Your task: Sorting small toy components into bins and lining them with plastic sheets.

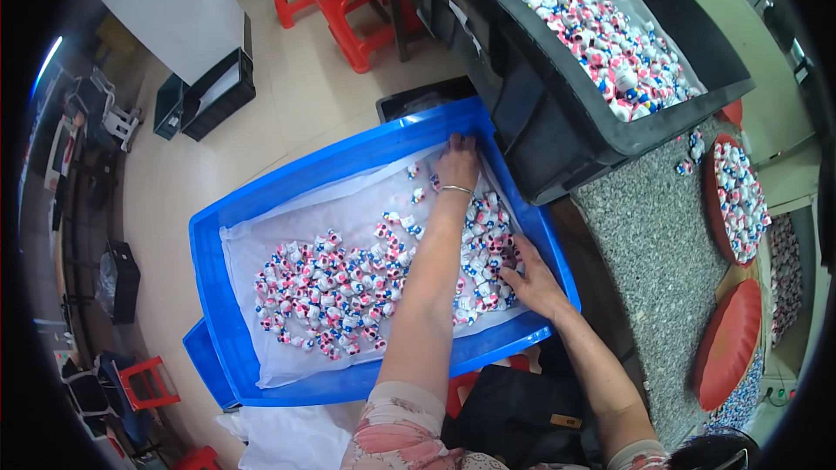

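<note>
Head view: left hand (pixel 456 163) reaches flat and open to the far wall of the blue bin (pixel 209 270), fingers spread on its white liner (pixel 287 209), while the right hand (pixel 527 274) rests loosely open on the small pink-white-blue toys (pixel 335 287) near the right wall — gripping nothing. Looks like a gathering step; the next move likely calls for sweeping the far strays toward the main heap.

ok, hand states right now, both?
Left hand: flat, fingers spread on the white liner at the blue bin's far end, holding nothing visible.
Right hand: among the small toys; grip cannot be told.

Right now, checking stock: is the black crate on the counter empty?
No, the black crate holds a heap of small pink, white and blue pieces.
</note>
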Available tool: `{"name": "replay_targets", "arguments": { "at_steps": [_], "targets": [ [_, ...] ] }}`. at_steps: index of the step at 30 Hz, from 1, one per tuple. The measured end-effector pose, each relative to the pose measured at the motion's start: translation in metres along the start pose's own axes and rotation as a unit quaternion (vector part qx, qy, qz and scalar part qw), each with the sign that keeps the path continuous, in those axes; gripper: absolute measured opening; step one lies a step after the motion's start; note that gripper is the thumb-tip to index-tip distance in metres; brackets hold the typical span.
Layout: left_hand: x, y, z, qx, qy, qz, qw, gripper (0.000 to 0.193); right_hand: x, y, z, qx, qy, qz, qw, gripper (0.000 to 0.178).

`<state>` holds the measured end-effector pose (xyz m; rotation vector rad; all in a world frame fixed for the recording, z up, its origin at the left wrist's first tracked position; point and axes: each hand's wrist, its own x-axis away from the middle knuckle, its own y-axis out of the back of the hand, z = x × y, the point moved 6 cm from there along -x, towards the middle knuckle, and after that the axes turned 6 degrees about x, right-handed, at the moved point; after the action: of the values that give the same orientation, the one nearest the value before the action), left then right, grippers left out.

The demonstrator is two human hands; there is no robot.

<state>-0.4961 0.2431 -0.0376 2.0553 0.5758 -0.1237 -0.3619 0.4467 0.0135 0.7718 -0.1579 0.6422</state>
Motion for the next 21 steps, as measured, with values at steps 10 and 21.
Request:
{"name": "replay_targets", "arguments": {
  "at_steps": [10, 21],
  "targets": [
    [-0.002, 0.048, 0.015, 0.125, -0.071, 0.022, 0.989, 0.023, 0.0, 0.003, 0.003, 0.003, 0.001, 0.007, 1.0, 0.068],
    [0.01, 0.033, -0.013, 0.064, -0.038, 0.148, 0.986, 0.026, 0.0, 0.006, 0.007, 0.011, -0.005, 0.011, 1.0, 0.067]
  ]
}}
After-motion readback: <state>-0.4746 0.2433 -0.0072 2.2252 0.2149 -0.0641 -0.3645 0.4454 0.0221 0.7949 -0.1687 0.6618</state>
